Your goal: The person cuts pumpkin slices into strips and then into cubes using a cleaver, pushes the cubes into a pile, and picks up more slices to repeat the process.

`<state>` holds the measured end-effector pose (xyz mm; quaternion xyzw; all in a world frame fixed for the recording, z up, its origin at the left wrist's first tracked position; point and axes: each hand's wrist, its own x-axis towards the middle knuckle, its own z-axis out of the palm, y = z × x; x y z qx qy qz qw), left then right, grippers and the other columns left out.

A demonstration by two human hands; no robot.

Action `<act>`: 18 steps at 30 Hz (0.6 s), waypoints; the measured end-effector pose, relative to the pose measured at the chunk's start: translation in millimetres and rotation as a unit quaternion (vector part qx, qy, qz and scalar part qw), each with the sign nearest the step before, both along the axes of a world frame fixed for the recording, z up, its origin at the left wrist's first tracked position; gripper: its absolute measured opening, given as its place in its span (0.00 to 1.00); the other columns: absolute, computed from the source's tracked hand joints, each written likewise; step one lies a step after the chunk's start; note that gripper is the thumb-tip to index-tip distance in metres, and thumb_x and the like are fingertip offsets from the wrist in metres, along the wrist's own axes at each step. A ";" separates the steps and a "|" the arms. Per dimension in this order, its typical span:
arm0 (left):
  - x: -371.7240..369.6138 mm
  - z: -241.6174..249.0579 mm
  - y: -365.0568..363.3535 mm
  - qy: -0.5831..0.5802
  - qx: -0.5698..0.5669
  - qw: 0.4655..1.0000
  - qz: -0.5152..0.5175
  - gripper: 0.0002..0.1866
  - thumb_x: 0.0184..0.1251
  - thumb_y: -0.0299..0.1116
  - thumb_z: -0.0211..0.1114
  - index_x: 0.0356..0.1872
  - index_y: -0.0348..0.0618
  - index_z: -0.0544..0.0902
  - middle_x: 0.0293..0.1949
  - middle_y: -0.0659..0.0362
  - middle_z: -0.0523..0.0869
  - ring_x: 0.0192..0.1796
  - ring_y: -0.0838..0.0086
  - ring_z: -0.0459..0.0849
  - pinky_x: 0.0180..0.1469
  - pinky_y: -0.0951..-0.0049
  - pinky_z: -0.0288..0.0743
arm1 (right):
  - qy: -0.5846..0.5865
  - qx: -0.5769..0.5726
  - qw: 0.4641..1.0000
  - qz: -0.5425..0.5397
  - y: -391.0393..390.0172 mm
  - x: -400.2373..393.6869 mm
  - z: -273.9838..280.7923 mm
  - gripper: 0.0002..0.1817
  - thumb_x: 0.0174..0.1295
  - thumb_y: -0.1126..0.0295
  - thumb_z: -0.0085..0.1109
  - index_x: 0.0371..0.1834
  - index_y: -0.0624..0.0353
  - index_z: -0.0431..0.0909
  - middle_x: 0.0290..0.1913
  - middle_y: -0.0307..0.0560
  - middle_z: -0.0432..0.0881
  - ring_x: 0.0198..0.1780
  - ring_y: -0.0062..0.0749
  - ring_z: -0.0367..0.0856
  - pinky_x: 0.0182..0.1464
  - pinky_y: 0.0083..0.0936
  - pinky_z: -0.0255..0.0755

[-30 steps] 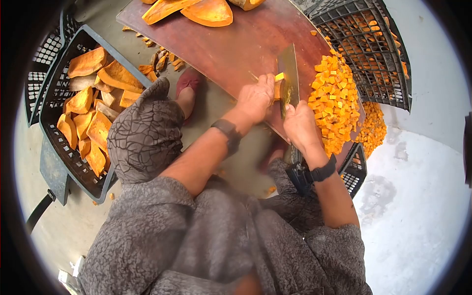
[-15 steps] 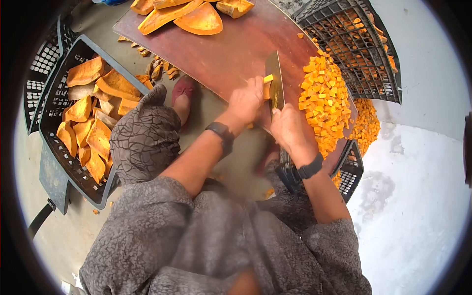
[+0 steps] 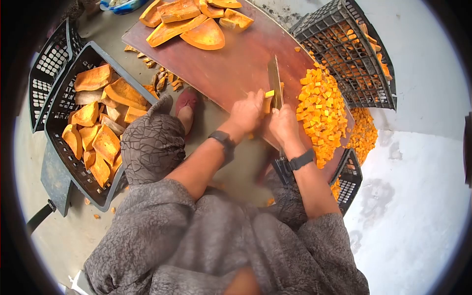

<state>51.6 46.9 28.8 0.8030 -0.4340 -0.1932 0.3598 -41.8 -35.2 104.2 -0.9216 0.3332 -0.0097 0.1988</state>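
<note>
My right hand [image 3: 283, 125] is closed round the handle of a broad knife [image 3: 275, 81], whose blade points away from me over the reddish board [image 3: 221, 73]. Just left of the blade, my left hand [image 3: 247, 112] holds an orange pumpkin piece [image 3: 267, 103] with fingers bent; most of the piece is hidden by the hand and blade. To the right of the knife lies a heap of diced pumpkin [image 3: 320, 110]. Large pumpkin pieces [image 3: 204, 34] rest at the board's far end.
A black crate [image 3: 110, 61] with pumpkin pieces stands at left. At the upper right, a tilted black crate [image 3: 344, 54] holds more pieces. Below the board's right edge are another crate [image 3: 350, 172] and more cubes [image 3: 363, 132]. Scraps [image 3: 160, 81] lie on the floor near my foot.
The whole view has shifted slightly, bringing more of the far pumpkin pieces into sight. The knife blade now stands a little more upright beside the held piece.
</note>
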 end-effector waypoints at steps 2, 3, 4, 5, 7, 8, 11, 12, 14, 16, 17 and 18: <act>2.5 -1.1 1.7 0.003 0.024 1.000 0.002 0.31 0.56 0.32 0.66 0.60 0.38 0.63 0.50 0.39 0.77 0.47 0.42 0.82 0.49 0.51 0.78 | 0.010 0.021 0.999 -0.042 -6.0 -8.2 -1.7 0.13 0.68 0.65 0.54 0.36 0.68 0.71 0.26 0.63 0.79 0.25 0.54 0.81 0.28 0.44 0.75; 3.6 -0.1 1.6 0.004 0.023 1.000 0.005 0.31 0.56 0.32 0.66 0.60 0.38 0.63 0.50 0.39 0.77 0.47 0.42 0.82 0.49 0.51 0.78 | 0.023 0.046 0.995 -0.089 -12.3 -15.6 -7.9 0.14 0.69 0.65 0.54 0.35 0.67 0.71 0.23 0.58 0.78 0.20 0.47 0.80 0.22 0.40 0.74; 3.0 0.2 2.0 0.029 0.008 0.999 0.022 0.29 0.56 0.32 0.65 0.59 0.37 0.65 0.50 0.39 0.78 0.48 0.42 0.82 0.50 0.51 0.77 | -0.032 0.045 0.993 -0.102 -17.8 -23.5 -12.2 0.14 0.70 0.64 0.54 0.35 0.66 0.70 0.20 0.48 0.75 0.14 0.32 0.75 0.14 0.30 0.69; 2.2 0.2 2.2 0.054 -0.006 0.998 0.037 0.28 0.57 0.31 0.65 0.58 0.37 0.66 0.50 0.39 0.78 0.49 0.42 0.82 0.51 0.51 0.77 | -0.029 0.046 0.993 -0.102 -24.9 -34.0 -14.4 0.14 0.70 0.64 0.54 0.35 0.66 0.70 0.20 0.48 0.75 0.14 0.32 0.75 0.14 0.30 0.69; 2.3 -5.2 1.2 0.042 -0.006 0.999 0.029 0.25 0.57 0.31 0.64 0.56 0.36 0.68 0.50 0.38 0.78 0.49 0.42 0.81 0.51 0.51 0.77 | -0.050 0.113 0.984 -0.126 -20.5 -40.3 6.8 0.12 0.72 0.65 0.52 0.37 0.65 0.70 0.19 0.45 0.74 0.14 0.28 0.73 0.14 0.28 0.68; 2.0 -7.5 0.1 0.027 -0.007 0.999 0.020 0.22 0.58 0.31 0.64 0.53 0.35 0.70 0.49 0.38 0.78 0.50 0.42 0.81 0.51 0.51 0.77 | -0.045 0.117 0.985 -0.117 -19.2 -43.6 12.4 0.11 0.72 0.67 0.51 0.37 0.65 0.69 0.19 0.41 0.72 0.13 0.24 0.70 0.14 0.24 0.66; 1.2 -1.4 1.9 0.039 -0.021 0.999 0.030 0.18 0.59 0.31 0.62 0.49 0.35 0.72 0.49 0.38 0.79 0.50 0.42 0.81 0.52 0.51 0.77 | 0.024 0.123 0.983 -0.131 3.7 -36.3 50.0 0.11 0.73 0.67 0.50 0.37 0.66 0.70 0.19 0.41 0.72 0.13 0.24 0.69 0.13 0.24 0.66; 1.7 -1.3 2.1 0.040 -0.020 0.998 0.032 0.18 0.59 0.31 0.62 0.49 0.35 0.72 0.49 0.38 0.79 0.50 0.42 0.81 0.52 0.51 0.77 | 0.025 0.123 0.984 -0.129 8.5 -33.1 57.9 0.11 0.73 0.67 0.50 0.37 0.66 0.70 0.19 0.41 0.72 0.13 0.24 0.69 0.13 0.24 0.66; 1.5 -1.2 1.4 0.045 -0.013 0.999 0.025 0.18 0.60 0.31 0.62 0.48 0.35 0.72 0.50 0.38 0.78 0.50 0.42 0.81 0.52 0.51 0.77 | 0.124 0.149 0.966 -0.172 14.9 -30.0 66.2 0.21 0.70 0.55 0.50 0.44 0.67 0.76 0.37 0.66 0.83 0.44 0.59 0.83 0.47 0.49 0.74; 0.2 0.5 0.9 0.050 -0.010 0.998 0.028 0.18 0.59 0.31 0.62 0.48 0.35 0.72 0.50 0.38 0.78 0.49 0.42 0.81 0.52 0.51 0.77 | 0.120 0.110 0.976 -0.147 13.3 -38.0 55.3 0.21 0.69 0.55 0.51 0.43 0.67 0.77 0.37 0.66 0.83 0.44 0.59 0.83 0.46 0.49 0.75; -0.2 1.3 0.8 0.053 -0.008 0.998 0.031 0.18 0.59 0.31 0.62 0.48 0.35 0.72 0.50 0.38 0.78 0.49 0.42 0.82 0.52 0.51 0.77 | 0.113 0.069 0.984 -0.121 11.5 -42.3 48.5 0.21 0.69 0.55 0.51 0.41 0.66 0.78 0.37 0.66 0.83 0.43 0.60 0.83 0.45 0.49 0.75; -1.2 0.1 0.2 0.054 -0.007 0.998 0.031 0.18 0.59 0.31 0.62 0.48 0.35 0.72 0.50 0.38 0.78 0.49 0.42 0.82 0.52 0.51 0.77 | 0.114 0.070 0.984 -0.121 9.3 -46.3 43.3 0.21 0.69 0.55 0.51 0.41 0.66 0.78 0.37 0.66 0.83 0.43 0.60 0.83 0.45 0.49 0.75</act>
